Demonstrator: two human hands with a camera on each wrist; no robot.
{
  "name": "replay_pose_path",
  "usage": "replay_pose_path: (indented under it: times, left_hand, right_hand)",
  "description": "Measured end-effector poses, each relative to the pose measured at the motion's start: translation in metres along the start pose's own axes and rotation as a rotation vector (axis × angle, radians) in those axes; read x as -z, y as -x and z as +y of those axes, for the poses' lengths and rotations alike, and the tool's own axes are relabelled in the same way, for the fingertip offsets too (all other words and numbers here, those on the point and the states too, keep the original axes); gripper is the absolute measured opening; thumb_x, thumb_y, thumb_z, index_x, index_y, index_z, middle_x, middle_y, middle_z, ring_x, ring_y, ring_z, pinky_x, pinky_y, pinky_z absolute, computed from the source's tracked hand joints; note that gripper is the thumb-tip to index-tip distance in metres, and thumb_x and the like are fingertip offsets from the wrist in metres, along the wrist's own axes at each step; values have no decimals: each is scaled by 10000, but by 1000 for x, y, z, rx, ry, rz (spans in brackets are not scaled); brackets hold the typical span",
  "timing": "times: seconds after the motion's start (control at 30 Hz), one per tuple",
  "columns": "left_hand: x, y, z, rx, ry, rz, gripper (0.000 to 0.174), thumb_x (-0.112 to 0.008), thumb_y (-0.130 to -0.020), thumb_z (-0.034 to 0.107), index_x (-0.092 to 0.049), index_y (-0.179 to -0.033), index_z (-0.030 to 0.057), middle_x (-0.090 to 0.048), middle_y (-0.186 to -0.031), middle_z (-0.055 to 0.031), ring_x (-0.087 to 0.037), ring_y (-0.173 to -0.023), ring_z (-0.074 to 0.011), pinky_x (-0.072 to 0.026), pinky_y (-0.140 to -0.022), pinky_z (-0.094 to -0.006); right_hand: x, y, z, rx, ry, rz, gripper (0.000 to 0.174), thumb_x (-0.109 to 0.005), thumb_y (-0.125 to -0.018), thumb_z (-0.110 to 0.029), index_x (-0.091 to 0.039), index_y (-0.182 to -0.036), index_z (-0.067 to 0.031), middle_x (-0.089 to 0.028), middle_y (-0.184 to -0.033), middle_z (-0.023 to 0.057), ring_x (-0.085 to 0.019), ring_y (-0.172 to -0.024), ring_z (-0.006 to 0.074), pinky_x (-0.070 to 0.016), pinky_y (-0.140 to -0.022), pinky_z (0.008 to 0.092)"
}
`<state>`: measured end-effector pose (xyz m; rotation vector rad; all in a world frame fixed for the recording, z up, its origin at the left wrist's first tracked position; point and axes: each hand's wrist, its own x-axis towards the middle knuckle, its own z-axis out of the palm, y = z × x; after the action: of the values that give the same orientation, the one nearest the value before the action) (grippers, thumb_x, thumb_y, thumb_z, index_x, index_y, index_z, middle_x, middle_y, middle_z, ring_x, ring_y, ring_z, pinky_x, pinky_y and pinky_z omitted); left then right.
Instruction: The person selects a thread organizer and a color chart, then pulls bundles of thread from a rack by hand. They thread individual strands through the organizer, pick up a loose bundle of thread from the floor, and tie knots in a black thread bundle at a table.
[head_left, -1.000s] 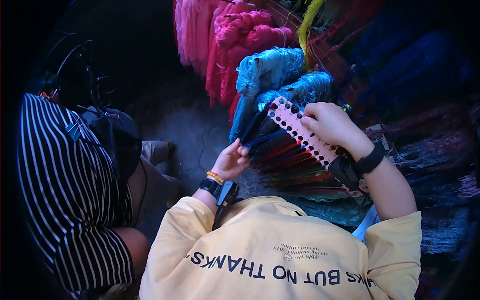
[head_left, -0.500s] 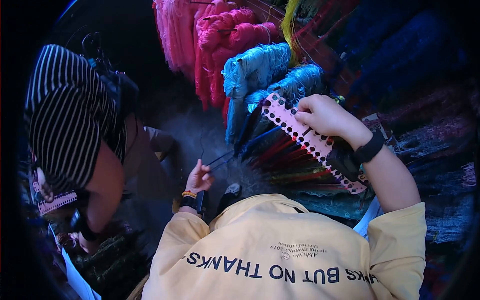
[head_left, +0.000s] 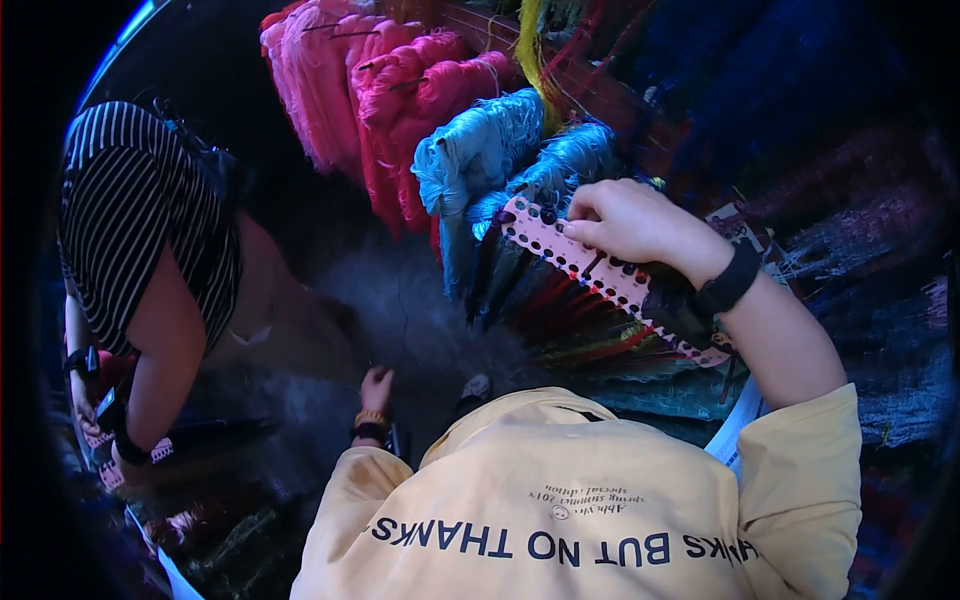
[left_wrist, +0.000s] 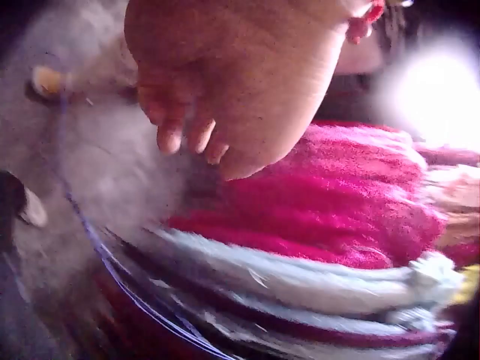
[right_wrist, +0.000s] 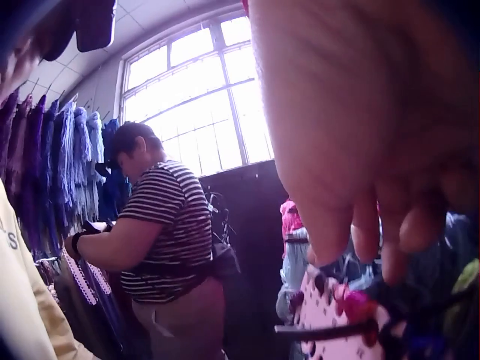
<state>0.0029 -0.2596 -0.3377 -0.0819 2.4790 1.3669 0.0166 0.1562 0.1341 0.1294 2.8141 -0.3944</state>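
My left hand (head_left: pixel 375 392) is low beside my body, fingers curled. The left wrist view shows the left hand's (left_wrist: pixel 232 75) palm side; whether thread lies in its fingers is hidden. Blue-purple strands (left_wrist: pixel 109 259) curve past it on the left. My right hand (head_left: pixel 640 230) grips a long pink card (head_left: pixel 570 250) with rows of round holes, thumb on its face. Colored threads (head_left: pixel 560 315) hang from the card's edge. In the right wrist view, fingers of the right hand (right_wrist: pixel 360 150) are over the pink card (right_wrist: pixel 319 322), a dark rod across it.
Blue skeins (head_left: pixel 480 150) and pink skeins (head_left: pixel 400 90) hang ahead, past the card. A person in a striped shirt (head_left: pixel 150 220) bends at the left, with another punched card (right_wrist: pixel 86 281) near their hands. Grey floor (head_left: pixel 420 310) lies between us.
My left hand has moved down and left, away from the skeins; threads seen running to it earlier are indistinct now. My right hand still grips the card. The other person's pose has changed.
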Motion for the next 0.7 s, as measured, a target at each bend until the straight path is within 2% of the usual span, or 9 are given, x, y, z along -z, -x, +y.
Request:
replay_pose_path:
  times: [0.03,0.07,0.17,0.23,0.4,0.47,0.53,0.57,0.7]
  left_hand:
    - [-1,0,89,81,350,-171,312,-607,-833,210,-588,-1077,16,-616,-1007,-83,-584,-851,-157,-482,-700,-267]
    - [-2,5,170,50,478,-271,251,-568,-865,161,-594,-1081,34,-601,-997,-37,-547,-824,-89,-464,-679,-212]
    - [-9,25,320,-290,585,-543,271,-556,-873,155,-574,-1120,44,-596,-1055,-33,-556,-778,-80,-446,-653,-210]
    - [-20,35,371,-389,656,-693,290,-550,-875,143,-543,-1143,33,-597,-1047,-36,-570,-754,-83,-436,-622,-205]
    - [-48,44,396,-280,832,-853,231,-562,-875,147,-537,-1055,3,-576,-801,-19,-591,-701,-104,-429,-585,-197]
    - [-50,49,401,-166,827,-879,179,-515,-890,101,-506,-1053,30,-540,-799,-9,-559,-699,-107,-477,-665,-243]
    - [-55,47,398,-163,898,-852,186,-520,-887,96,-532,-1046,1,-572,-766,-27,-579,-686,-114,-468,-639,-221]
    - [-55,42,397,-131,914,-855,142,-515,-886,80,-530,-1005,4,-567,-753,-30,-576,-681,-119,-474,-646,-232]
    - [-55,37,394,-133,980,-902,72,-538,-884,89,-548,-929,33,-564,-735,-21,-575,-679,-129,-480,-657,-246]
  right_hand:
    - [6,5,-3,24,28,56,267,-605,-787,-282,-639,-911,-49,-649,-843,138,-621,-813,284,-479,-720,379]
    - [13,12,-5,44,58,112,274,-608,-787,-276,-633,-923,-39,-651,-836,133,-625,-794,275,-483,-701,364]
    - [41,34,-14,42,109,95,272,-604,-788,-263,-628,-951,-46,-647,-862,135,-620,-792,283,-484,-703,368]
    - [60,57,-21,61,106,113,249,-598,-788,-256,-633,-919,-47,-644,-835,137,-621,-773,285,-484,-686,369]
    - [98,126,-24,25,77,151,215,-578,-784,-229,-634,-854,-34,-628,-771,144,-612,-727,292,-472,-645,379]
    - [108,160,-13,28,75,204,193,-572,-783,-194,-624,-848,-20,-623,-760,145,-604,-712,303,-469,-634,377]
    - [113,191,-3,15,73,225,179,-568,-782,-172,-620,-849,-15,-620,-758,146,-601,-705,308,-468,-631,377]
    - [115,206,1,-17,89,195,156,-589,-776,-110,-611,-880,4,-615,-781,119,-605,-718,264,-476,-641,329]
    - [104,258,12,-258,52,182,144,-574,-763,-150,-635,-812,-28,-625,-748,143,-605,-731,310,-470,-655,377]
